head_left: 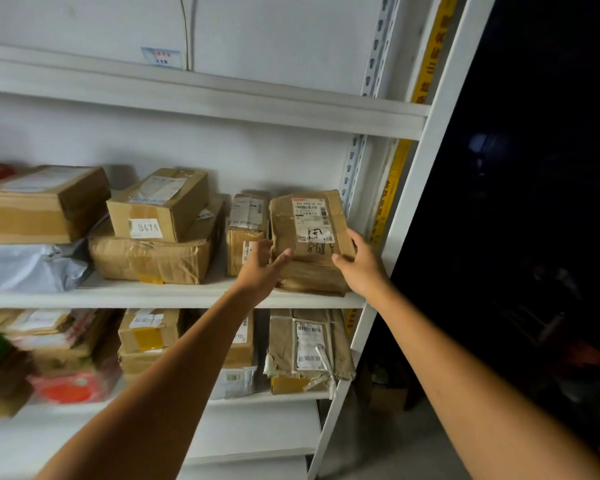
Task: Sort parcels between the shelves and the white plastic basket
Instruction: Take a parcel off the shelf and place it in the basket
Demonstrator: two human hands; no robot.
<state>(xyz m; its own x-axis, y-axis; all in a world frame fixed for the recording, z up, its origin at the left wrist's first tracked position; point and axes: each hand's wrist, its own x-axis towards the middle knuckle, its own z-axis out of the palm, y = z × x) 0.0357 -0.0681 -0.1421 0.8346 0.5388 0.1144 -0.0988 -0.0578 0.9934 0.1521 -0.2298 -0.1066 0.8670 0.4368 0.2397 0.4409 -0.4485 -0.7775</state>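
A brown taped parcel [309, 225] with a white label and "868" handwritten on it leans tilted at the right end of the middle shelf [174, 297], atop another brown parcel [312, 278]. My left hand [262, 266] touches its left lower edge with relaxed, straight fingers. My right hand [359, 261] holds its right side, thumb on the front face and fingers round the edge. The white plastic basket is not in view.
More cardboard boxes fill the middle shelf: one marked "0474" [158, 206] on a crumpled box [149, 258], a narrow box [246, 233], a grey poly bag [28, 265]. The lower shelf [267, 396] holds several parcels. A white upright post [409, 202] stands right, darkness beyond.
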